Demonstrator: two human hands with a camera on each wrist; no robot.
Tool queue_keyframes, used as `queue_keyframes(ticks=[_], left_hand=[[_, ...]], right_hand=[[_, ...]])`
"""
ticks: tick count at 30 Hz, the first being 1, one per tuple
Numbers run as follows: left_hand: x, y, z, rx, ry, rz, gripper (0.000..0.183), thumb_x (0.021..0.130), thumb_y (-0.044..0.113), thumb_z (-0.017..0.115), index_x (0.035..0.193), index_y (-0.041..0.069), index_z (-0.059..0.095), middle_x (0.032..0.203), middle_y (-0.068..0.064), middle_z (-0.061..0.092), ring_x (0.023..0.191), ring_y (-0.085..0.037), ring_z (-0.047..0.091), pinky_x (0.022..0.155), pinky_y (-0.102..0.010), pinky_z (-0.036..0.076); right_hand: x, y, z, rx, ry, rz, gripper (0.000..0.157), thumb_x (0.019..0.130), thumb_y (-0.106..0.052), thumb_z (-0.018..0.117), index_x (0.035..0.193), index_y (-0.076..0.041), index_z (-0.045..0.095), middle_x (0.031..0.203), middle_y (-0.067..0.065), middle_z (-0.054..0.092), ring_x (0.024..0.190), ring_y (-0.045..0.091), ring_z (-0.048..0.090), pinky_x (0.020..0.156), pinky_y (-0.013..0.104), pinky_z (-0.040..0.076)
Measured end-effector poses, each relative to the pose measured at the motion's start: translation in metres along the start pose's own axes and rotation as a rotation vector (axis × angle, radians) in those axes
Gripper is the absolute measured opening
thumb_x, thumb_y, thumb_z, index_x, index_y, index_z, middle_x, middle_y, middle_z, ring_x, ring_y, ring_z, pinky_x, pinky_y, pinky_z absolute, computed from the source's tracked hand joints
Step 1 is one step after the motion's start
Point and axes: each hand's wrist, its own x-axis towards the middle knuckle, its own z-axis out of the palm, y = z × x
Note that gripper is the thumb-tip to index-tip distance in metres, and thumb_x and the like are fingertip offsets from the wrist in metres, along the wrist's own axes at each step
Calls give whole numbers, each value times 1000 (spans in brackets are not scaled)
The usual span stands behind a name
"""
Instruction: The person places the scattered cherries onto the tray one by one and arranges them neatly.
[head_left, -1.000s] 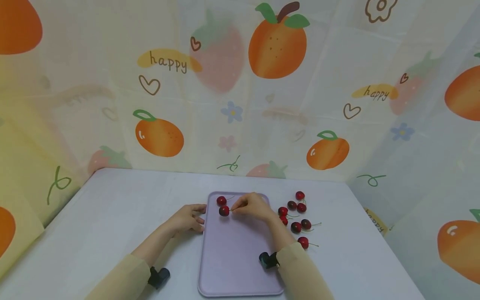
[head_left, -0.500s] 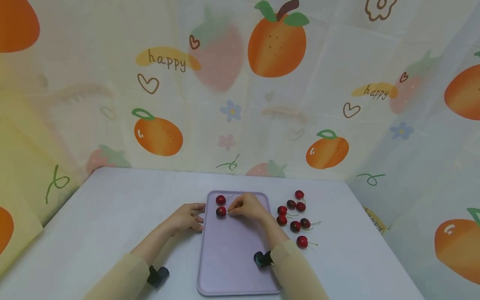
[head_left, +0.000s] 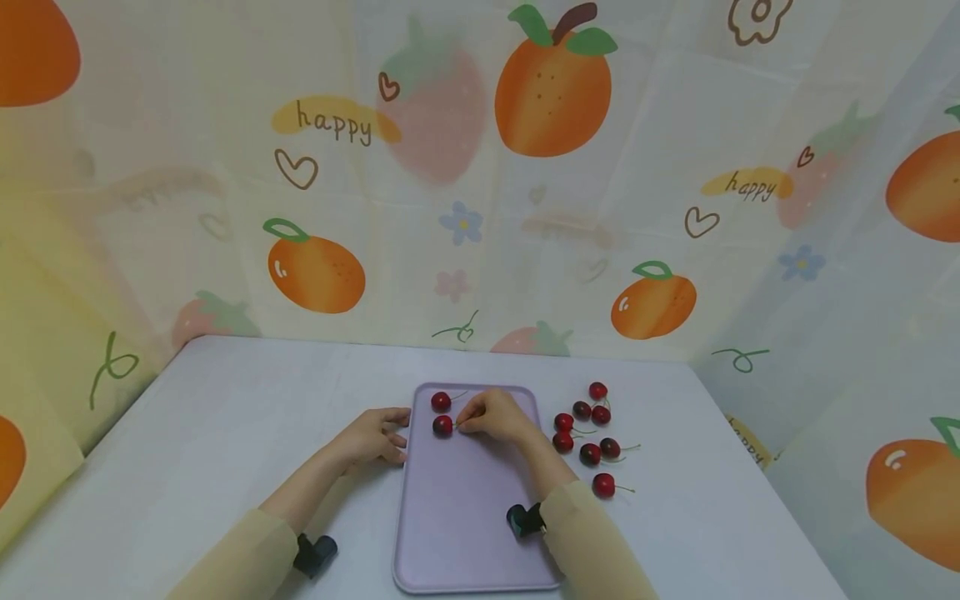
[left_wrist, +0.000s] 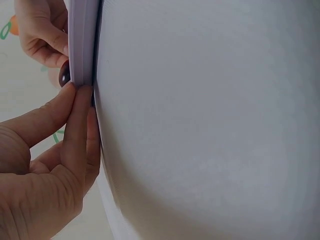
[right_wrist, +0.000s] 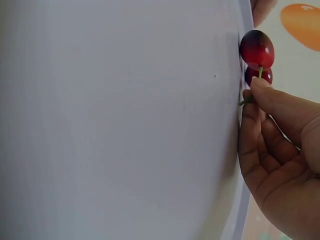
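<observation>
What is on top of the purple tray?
On the tray, far left: a far cherry and a near cherry, its stem pinched by the right hand. In the head view, that hand and the right forearm hide whatever lies beneath them.

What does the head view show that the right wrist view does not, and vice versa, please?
Only the head view shows eight loose cherries on the table right of the tray, plus both sleeves. Only the right wrist view shows a green stem end poking out past the right hand's grip. Both show the tray, two other cherries, and the right hand's grip pinching the nearer cherry's stem.
</observation>
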Motion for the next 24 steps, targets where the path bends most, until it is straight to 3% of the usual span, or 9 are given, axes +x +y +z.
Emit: queue_keyframes(ticks=[24], left_hand=[[-1,2,0,11,15,-14,78,74,-12,73,145,-6,41,143,-28,49,92,-16,64,75,-29,61]], right_hand=[[1,3,-1,0,5,9,10,84,-15,77,93,-11,79,92,5,79,78,2,59,74,17,51]])
